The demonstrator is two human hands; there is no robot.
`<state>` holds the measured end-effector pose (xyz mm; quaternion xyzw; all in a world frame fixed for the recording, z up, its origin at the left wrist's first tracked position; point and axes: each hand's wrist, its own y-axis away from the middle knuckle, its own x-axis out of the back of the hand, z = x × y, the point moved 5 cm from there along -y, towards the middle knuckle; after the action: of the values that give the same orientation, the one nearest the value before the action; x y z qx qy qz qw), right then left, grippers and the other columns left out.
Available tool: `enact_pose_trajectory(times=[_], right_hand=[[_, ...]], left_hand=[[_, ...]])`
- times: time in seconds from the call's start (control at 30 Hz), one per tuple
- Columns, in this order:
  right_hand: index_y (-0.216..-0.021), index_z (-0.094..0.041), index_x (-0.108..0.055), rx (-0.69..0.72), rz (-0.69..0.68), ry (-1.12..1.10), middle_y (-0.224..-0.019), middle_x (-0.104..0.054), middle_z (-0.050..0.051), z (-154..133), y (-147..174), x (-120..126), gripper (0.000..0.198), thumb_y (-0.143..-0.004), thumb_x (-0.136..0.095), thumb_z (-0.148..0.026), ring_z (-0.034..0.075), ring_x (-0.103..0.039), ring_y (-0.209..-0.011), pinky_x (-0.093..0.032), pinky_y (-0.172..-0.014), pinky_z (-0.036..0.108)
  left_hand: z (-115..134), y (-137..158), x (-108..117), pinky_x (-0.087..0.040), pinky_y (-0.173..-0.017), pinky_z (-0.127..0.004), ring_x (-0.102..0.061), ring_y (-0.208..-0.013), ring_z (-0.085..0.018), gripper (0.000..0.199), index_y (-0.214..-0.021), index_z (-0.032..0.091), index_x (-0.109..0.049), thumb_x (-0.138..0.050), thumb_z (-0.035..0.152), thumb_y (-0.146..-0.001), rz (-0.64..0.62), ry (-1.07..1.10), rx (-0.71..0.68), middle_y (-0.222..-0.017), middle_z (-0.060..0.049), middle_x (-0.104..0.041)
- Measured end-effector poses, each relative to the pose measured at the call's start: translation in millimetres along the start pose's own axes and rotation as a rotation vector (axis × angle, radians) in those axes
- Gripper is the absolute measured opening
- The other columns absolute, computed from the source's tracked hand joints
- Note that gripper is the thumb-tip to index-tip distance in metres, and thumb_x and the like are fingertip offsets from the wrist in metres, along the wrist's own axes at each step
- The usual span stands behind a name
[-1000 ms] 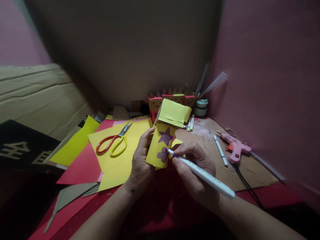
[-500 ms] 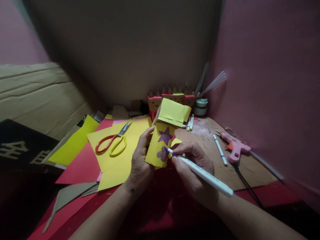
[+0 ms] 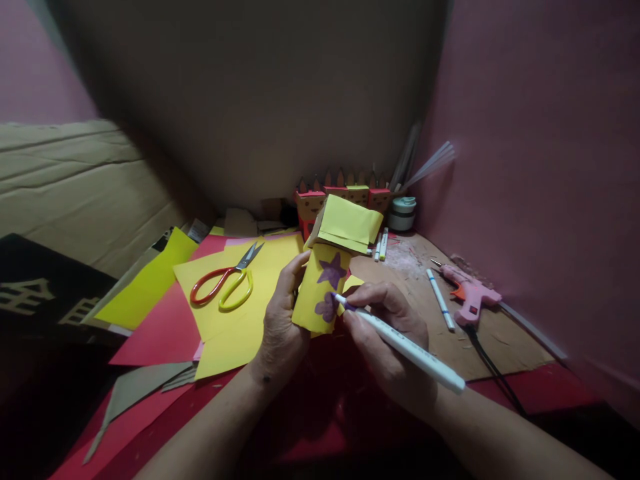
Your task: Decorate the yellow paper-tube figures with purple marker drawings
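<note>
My left hand is closed round a yellow paper craft figure, held tilted above the table's front. Its upper part is a box shape covered in paler yellow paper. On the yellow body are a purple star and, below it, a purple rounded shape. A white marker with a purple tip end is pinched in my right hand. The marker's tip touches or nearly touches the upper right of the rounded shape. My left fingers behind the figure are hidden.
Scissors lie spread on yellow paper and red paper at left. A pink glue gun and a blue-white marker rest on cardboard at right. Small box figures and a lidded jar stand behind.
Little differs. The marker tip stays at the upper right of the rounded purple shape, and both hands keep their holds. The view has shifted very slightly.
</note>
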<state>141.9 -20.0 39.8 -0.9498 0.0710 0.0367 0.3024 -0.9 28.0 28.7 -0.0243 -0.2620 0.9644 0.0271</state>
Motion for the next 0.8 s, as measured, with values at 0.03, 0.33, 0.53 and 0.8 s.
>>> enact_pose_trajectory(times=[0.03,0.33,0.53,0.8], right_hand=[[-0.085,-0.024,-0.059,-0.001,-0.001,0.001,-0.074,-0.064,0.0,-0.3,0.2,-0.1,0.009,-0.084,-0.066,-0.019,0.016,-0.063,-0.067,-0.043,-0.044,0.023],[-0.083,-0.024,-0.058,0.008,0.017,-0.008,-0.076,-0.066,0.002,-3.1,-2.5,-1.0,0.011,-0.081,-0.068,-0.018,0.017,-0.065,-0.068,-0.045,-0.046,0.023],[-0.082,-0.024,-0.059,0.014,0.031,-0.006,-0.083,-0.068,0.003,-3.2,-1.5,0.6,0.009,-0.082,-0.066,-0.018,0.017,-0.065,-0.07,-0.047,-0.047,0.024],[-0.082,-0.024,-0.059,0.0,0.019,-0.023,-0.081,-0.069,0.003,-3.4,-1.6,0.5,0.01,-0.081,-0.067,-0.018,0.017,-0.066,-0.07,-0.049,-0.049,0.025]], left_hand=[[0.1,-0.1,0.2,-0.06,-0.092,-0.037,-0.07,-0.113,-0.026,0.054,-0.132,0.029,-0.059,-0.08,0.032,-0.082,0.003,-0.005,-0.01,-0.134,-0.007,-0.069],[0.9,0.2,0.4,-0.06,-0.093,-0.037,-0.069,-0.115,-0.027,0.054,-0.132,0.029,-0.059,-0.08,0.032,-0.083,0.009,-0.018,-0.015,-0.134,-0.007,-0.068],[0.2,-0.3,0.2,-0.061,-0.088,-0.034,-0.071,-0.108,-0.024,0.053,-0.131,0.029,-0.059,-0.081,0.032,-0.082,0.016,0.015,0.02,-0.129,-0.005,-0.071],[0.7,-2.7,-1.9,-0.062,-0.084,-0.03,-0.073,-0.103,-0.021,0.056,-0.131,0.028,-0.059,-0.082,0.03,-0.081,0.019,0.052,0.019,-0.123,-0.005,-0.072]])
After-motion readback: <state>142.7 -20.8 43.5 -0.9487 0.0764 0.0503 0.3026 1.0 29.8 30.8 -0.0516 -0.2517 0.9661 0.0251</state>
